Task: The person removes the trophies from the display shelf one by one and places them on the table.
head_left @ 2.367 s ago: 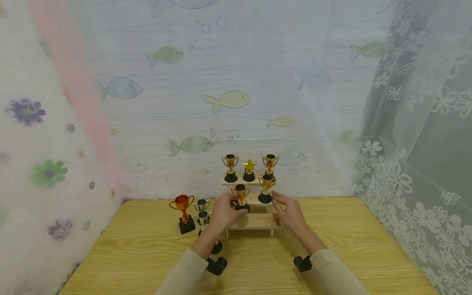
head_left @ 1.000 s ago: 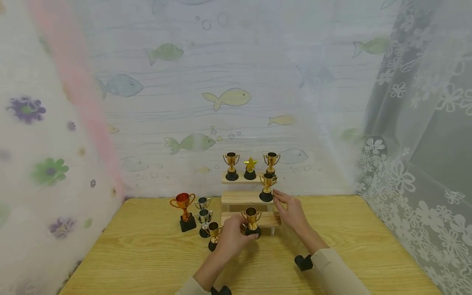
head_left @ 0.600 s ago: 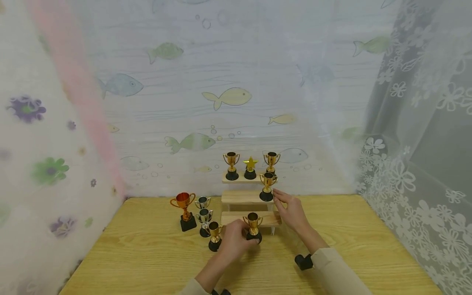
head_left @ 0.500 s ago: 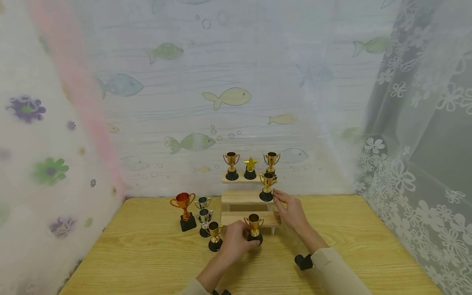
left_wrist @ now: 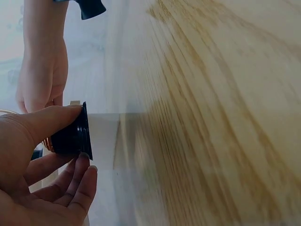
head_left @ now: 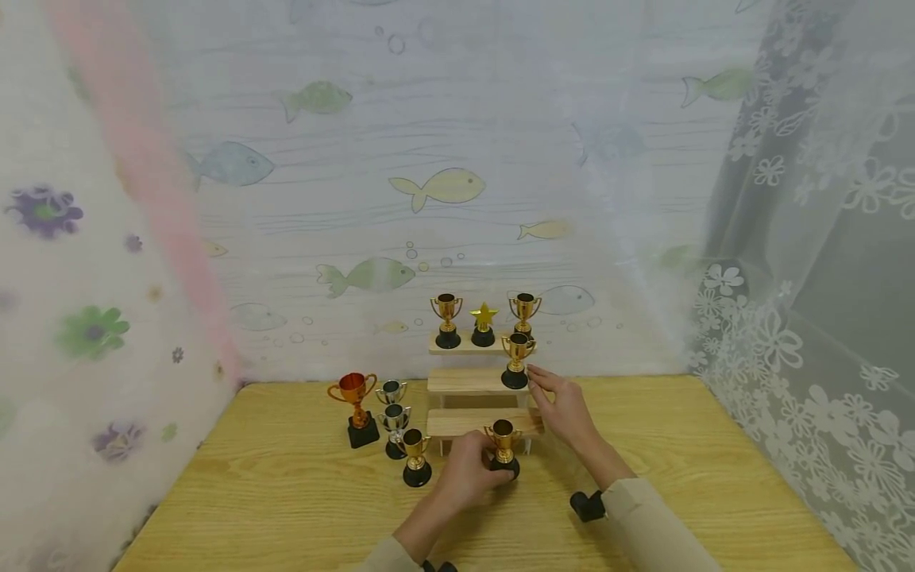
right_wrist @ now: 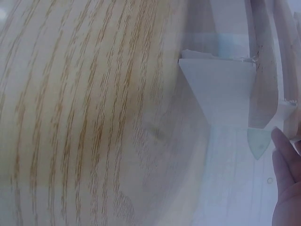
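My left hand [head_left: 468,473] holds a small gold trophy cup [head_left: 503,433] by its base, just in front of the bottom step of a wooden stand [head_left: 457,423]. In the left wrist view, thumb and fingers grip the black base [left_wrist: 70,136] from both sides. My right hand [head_left: 565,409] is at the right end of the stand's middle step, its fingertips beside another gold trophy [head_left: 516,361] standing there. Straight fingers [right_wrist: 284,155] of that hand show close to the stand's edge in the right wrist view.
The top step bears two gold cups [head_left: 446,318] [head_left: 524,314] and a star trophy [head_left: 484,322]. Left of the stand are an orange-bronze cup [head_left: 353,397], two silver cups [head_left: 391,391] [head_left: 395,425] and a gold cup [head_left: 415,457] on the wooden table [head_left: 272,477].
My left hand has carried the gold trophy from the left part of the middle step down towards me, then slightly right, in front of the bottom step. My right hand has stayed in place.
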`<state>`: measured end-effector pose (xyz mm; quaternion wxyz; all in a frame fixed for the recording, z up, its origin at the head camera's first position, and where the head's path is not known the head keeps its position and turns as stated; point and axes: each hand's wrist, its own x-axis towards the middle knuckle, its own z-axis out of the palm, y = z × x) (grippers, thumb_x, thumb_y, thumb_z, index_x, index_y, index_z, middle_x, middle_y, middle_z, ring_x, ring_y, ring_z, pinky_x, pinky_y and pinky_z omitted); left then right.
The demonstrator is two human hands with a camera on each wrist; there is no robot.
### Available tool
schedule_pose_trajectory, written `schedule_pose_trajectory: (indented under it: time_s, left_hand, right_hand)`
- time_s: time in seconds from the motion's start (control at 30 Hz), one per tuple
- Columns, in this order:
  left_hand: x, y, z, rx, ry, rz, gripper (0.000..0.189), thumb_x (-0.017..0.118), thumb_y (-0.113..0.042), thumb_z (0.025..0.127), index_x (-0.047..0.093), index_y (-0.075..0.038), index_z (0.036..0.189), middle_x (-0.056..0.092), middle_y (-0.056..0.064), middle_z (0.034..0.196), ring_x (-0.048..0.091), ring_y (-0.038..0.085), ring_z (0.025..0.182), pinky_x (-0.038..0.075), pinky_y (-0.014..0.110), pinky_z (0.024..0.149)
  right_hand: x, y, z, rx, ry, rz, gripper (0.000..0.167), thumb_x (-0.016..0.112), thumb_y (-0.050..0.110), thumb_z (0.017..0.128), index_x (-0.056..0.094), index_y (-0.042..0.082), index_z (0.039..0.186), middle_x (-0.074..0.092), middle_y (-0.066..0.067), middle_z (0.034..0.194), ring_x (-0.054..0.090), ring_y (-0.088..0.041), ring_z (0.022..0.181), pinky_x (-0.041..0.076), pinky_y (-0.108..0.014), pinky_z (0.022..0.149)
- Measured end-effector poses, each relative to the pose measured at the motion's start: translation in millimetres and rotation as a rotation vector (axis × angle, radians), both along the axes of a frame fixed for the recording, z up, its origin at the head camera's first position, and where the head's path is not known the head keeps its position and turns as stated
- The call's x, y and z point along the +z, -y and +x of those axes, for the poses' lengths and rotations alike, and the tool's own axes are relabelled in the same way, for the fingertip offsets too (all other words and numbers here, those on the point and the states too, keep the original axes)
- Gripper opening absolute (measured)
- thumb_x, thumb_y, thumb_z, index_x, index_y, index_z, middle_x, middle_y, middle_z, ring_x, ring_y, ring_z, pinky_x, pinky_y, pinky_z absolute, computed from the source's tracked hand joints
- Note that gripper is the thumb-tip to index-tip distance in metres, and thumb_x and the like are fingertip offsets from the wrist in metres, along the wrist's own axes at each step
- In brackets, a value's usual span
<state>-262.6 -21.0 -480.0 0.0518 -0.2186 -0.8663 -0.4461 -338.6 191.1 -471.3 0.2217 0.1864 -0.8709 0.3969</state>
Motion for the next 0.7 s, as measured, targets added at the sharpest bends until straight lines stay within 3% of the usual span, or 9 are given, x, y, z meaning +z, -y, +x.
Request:
schedule_pose_trajectory:
  time_s: [0.43, 0.7]
  left_hand:
    - [-7.4, -21.8, -5.7, -0.082, -0.006, -0.007, 0.024, 0.093, -0.01, 0.072, 0.076, -0.002, 0.088, 0.068, -0.001, 0.08, 0.054, 0.002, 0.064, 0.046, 0.019, 0.058]
    - [-11.1, -34.8, -3.7, -0.125, 0.043, 0.013, 0.022, 0.092, -0.005, 0.072, 0.076, -0.002, 0.086, 0.064, -0.006, 0.086, 0.058, 0.001, 0.067, 0.049, 0.018, 0.062]
  right_hand:
    - [1.3, 1, -0.8, 0.005, 0.007, -0.014, 0.033, 0.057, 0.014, 0.105, 0.066, -0.002, 0.133, 0.061, -0.014, 0.141, 0.061, -0.037, 0.125, 0.048, -0.056, 0.102]
    - [1.5, 1, -0.5, 0.002, 0.009, -0.01, 0.033, 0.057, 0.013, 0.105, 0.066, -0.002, 0.132, 0.062, -0.014, 0.141, 0.06, -0.037, 0.127, 0.048, -0.056, 0.103]
